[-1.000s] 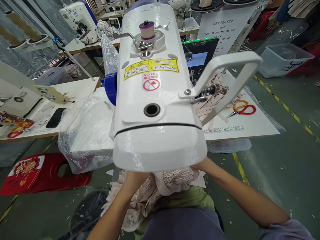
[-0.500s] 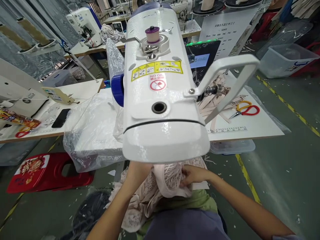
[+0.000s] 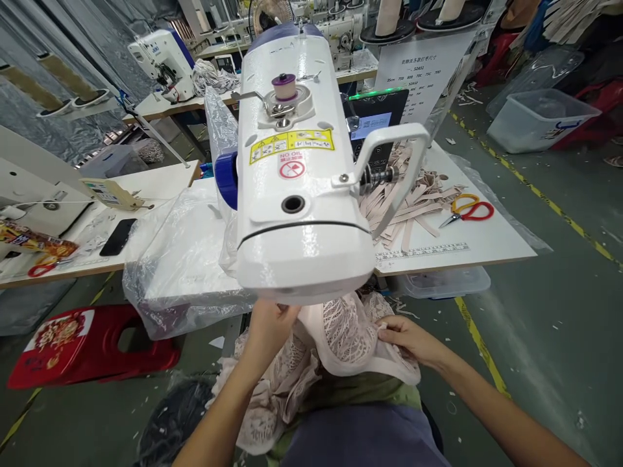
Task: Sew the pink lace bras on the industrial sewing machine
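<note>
A pale pink bra (image 3: 346,334), its rounded cup covered in openwork lace and edged with a smooth, plain band, is held above the lap, just below the blunt front of a glossy white sewing machine head (image 3: 296,253). Its upper edge is partly hidden by that casing. At one side the fabric is pinched by the left hand (image 3: 272,324), whose fingers are curled closed; their tips are partly covered, so the exact grip cannot be told. At the other side the bra's edge is gripped between the thumb and bent fingers of the right hand (image 3: 407,338).

A crumpled heap of similar lace pieces (image 3: 263,421) is gathered on the lap beside the left forearm. On the smooth white tabletop (image 3: 506,243), flat beige fabric strips (image 3: 413,211) are loosely piled near scissors with looped red and orange handles (image 3: 470,211). The opposite side is draped with wrinkled, transparent plastic sheeting (image 3: 170,259).
</note>
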Motion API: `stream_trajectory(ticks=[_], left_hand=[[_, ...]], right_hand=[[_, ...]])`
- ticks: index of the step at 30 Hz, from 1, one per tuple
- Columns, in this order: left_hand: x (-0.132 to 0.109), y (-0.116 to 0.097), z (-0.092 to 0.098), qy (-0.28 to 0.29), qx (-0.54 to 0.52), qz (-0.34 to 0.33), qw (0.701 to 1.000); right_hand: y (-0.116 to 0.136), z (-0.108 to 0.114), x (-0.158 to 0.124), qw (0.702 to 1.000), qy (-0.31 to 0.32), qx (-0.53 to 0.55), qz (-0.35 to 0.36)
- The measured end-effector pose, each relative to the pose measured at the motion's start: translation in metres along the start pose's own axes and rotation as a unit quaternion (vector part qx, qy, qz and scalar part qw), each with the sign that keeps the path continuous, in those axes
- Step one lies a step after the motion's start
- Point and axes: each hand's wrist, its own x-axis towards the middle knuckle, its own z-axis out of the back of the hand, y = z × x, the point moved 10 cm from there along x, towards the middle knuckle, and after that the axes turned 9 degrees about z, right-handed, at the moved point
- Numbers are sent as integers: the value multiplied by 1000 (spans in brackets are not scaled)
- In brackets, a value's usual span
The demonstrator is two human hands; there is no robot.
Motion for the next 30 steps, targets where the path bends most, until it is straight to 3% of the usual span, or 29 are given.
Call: stream_trajectory(ticks=[3,6,8,10,13,15,16,20,24,26,30], left_hand=[[-26,-30,21,-110,30,-108,988],[-82,-88,28,-180,-2,-308,934],[-121,-123,13,-145,-8,-444,884],[-139,-140,-16,-51,22,-502,863],[-126,-123,-66,158,82,-422,889],[-109,-95,-86,259,104,-317,907],[-100,-83,-88,276,106,-273,915],[-73,-64,-66,220,87,-201,951],[-55,-60,-43,176,101,-170,964],[-46,-55,-34,185,104,-150,966],[-27,-35,-18,216,65,-59,972]], right_hand=[[25,10,-10,1000,5,4,9],[58,13,-17,994,30,-73,76],[81,0,-22,980,76,-127,130],[101,-26,-30,959,157,-164,169],[119,-64,-43,922,261,-227,176],[124,-72,-43,906,262,-286,168],[125,-70,-40,905,243,-311,162],[119,-50,-18,903,148,-376,149],[132,-50,5,862,144,-419,247],[143,-51,13,853,138,-414,287],[153,-39,32,884,104,-367,270]])
